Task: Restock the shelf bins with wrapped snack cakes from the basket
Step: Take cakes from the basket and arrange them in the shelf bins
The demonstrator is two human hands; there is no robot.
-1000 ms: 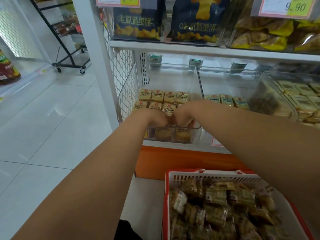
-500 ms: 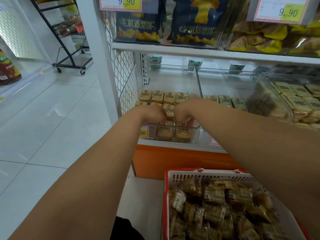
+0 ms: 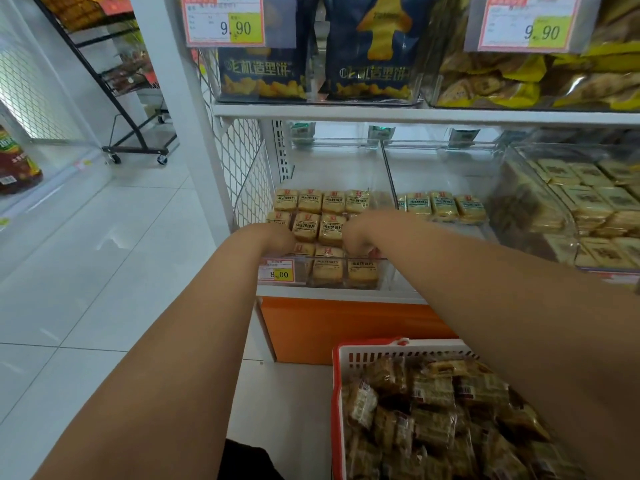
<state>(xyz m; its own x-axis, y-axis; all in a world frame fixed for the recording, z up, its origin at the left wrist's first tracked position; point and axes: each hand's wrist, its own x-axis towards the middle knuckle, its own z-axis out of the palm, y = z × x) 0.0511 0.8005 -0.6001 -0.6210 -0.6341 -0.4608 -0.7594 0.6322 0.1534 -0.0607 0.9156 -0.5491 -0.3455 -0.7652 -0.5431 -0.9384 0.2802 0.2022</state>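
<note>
Hands [image 3: 277,237] farther apart over bin [image 3: 346,271] cakes [image 3: 318,226]

Both arms reached into a clear bin [image 3: 388,271] on the shelf. The left hand [image 3: 277,237] and right hand [image 3: 356,233] rested among yellow snack cakes [image 3: 320,216]. Below sat a red and white basket [image 3: 381,351] full of wrapped cakes.

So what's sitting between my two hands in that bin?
In the head view, wrapped snack cakes fill the gap between the left hand and right hand.
</note>
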